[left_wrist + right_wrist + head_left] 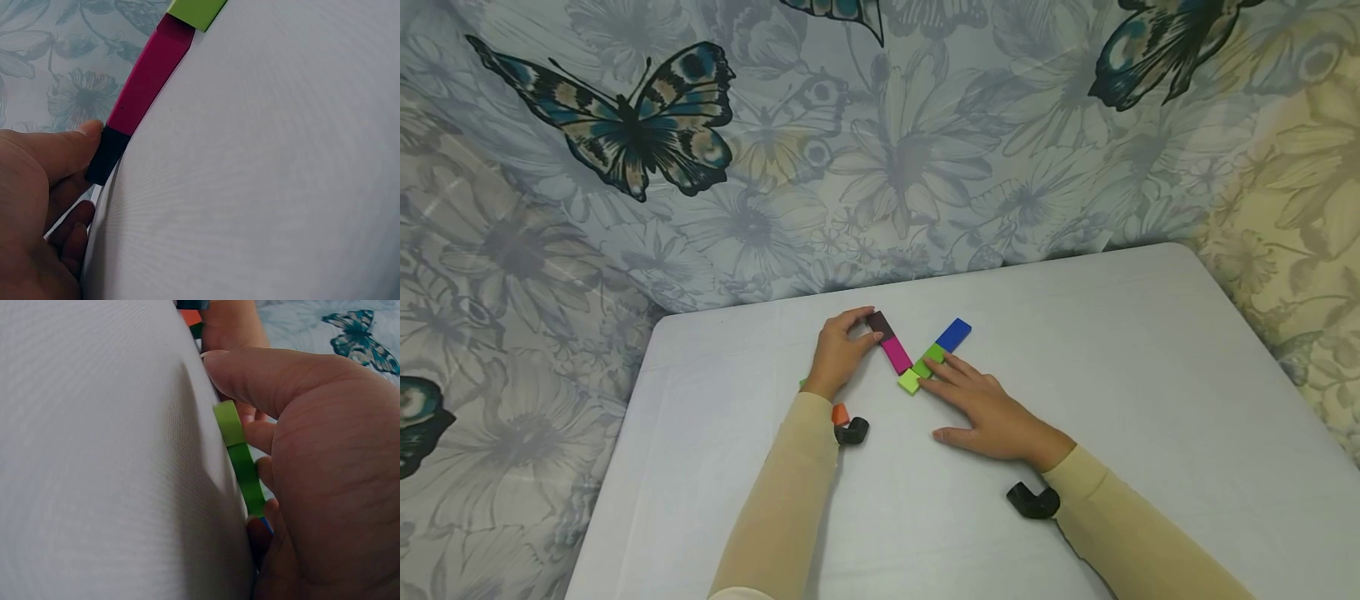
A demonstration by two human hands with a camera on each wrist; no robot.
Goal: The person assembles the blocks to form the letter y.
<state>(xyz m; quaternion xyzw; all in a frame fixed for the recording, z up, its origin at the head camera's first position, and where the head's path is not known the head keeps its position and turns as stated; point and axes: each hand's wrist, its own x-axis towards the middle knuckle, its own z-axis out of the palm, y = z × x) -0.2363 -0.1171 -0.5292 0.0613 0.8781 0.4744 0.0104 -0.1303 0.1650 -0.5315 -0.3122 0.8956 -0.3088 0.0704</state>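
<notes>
Small coloured blocks form a V on the white table. My left hand [838,354] pinches the dark block [880,324] between thumb and index finger at the top of the left arm of the V. Against it, end to end, lies a magenta block [896,356], reaching down to the lime block [909,382] at the corner. A green block [933,353] and a blue block [954,335] make the right arm. Spread out flat, my right hand [992,412] has its fingertips at the side of the lime and green blocks, thumb apart from them.
An orange block [840,414] lies beside my left wrist, partly covered by it, and a bit of green [802,383] peeks out on the wrist's other side. The white table [1135,375] ends at a back edge against butterfly-patterned cloth [910,150].
</notes>
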